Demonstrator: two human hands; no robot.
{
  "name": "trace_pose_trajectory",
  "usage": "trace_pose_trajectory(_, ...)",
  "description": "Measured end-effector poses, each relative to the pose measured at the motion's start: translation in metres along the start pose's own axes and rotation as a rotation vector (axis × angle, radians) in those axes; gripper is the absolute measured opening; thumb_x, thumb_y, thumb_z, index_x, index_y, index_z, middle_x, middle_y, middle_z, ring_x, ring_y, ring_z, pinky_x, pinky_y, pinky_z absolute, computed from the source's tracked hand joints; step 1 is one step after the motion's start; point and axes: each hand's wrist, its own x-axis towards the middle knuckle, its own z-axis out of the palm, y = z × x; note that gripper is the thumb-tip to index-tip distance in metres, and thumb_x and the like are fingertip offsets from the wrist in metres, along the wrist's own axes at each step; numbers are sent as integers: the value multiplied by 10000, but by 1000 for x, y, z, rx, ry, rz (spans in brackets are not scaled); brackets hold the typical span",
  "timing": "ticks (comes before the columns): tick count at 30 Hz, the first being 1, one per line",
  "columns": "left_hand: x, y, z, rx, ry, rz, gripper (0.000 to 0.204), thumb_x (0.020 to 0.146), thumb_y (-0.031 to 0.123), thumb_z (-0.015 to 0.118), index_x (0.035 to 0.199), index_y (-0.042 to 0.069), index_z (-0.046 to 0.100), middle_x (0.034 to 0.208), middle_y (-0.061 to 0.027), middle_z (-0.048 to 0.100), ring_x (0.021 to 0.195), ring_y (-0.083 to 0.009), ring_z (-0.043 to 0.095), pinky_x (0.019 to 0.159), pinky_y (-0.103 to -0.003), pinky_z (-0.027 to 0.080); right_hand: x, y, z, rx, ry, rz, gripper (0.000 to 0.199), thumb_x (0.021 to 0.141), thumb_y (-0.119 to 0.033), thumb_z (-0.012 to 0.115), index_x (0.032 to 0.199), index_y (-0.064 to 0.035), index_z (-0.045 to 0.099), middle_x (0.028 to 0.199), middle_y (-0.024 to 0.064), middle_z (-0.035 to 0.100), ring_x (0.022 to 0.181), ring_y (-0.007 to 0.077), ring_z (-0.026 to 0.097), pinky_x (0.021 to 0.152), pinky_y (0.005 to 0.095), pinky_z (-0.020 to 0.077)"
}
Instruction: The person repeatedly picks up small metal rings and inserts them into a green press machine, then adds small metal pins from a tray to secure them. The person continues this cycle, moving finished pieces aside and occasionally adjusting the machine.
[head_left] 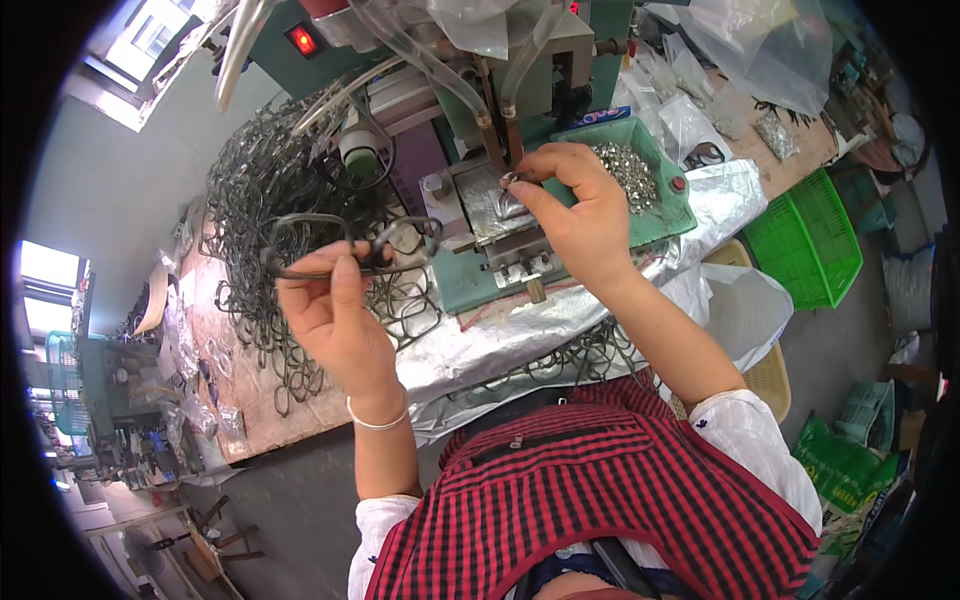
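Observation:
My left hand [335, 310] pinches a dark eyeglass frame [308, 217] between thumb and fingers, raised over the table left of the machine. At the machine's metal work plate [485, 215], my right hand [585, 215] has thumb and forefinger closed together on a small shiny part; its exact kind is too small to tell. Two narrow upright electrodes or arms [513, 140] come down just behind those fingertips. Beside the right hand, a green tray [675, 205] holds many small metal pieces [625, 175].
A big tangled heap of dark eyeglass frames [265, 165] lies left of the green machine [590, 75], with a lit red switch [302, 40]. More frames rest on silvery sheeting [450, 375] along the near edge. A green crate [810, 240] stands at right, near a yellow basket [775, 385].

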Motion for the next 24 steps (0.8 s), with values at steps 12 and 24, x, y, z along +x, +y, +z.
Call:
trace_pose_trajectory(12, 51, 11, 52, 76, -99, 245, 86, 1023, 7, 611, 1099, -5, 572, 1082, -145, 675, 996, -223, 703, 866, -412, 643, -1, 8, 6, 353, -7, 180, 416, 843, -32, 778, 1233, 14, 642, 1029, 71, 719, 992, 134, 672, 939, 289, 500)
trace_pose_trajectory(24, 55, 24, 59, -53, -145, 155, 132, 970, -32, 688, 1037, -13, 575, 1036, -142, 715, 970, -195, 719, 878, -326, 591, -7, 3, 18, 694, 81, 259, 414, 896, 60, 712, 1279, 30, 560, 1057, 100, 738, 1037, 142, 669, 962, 276, 496)
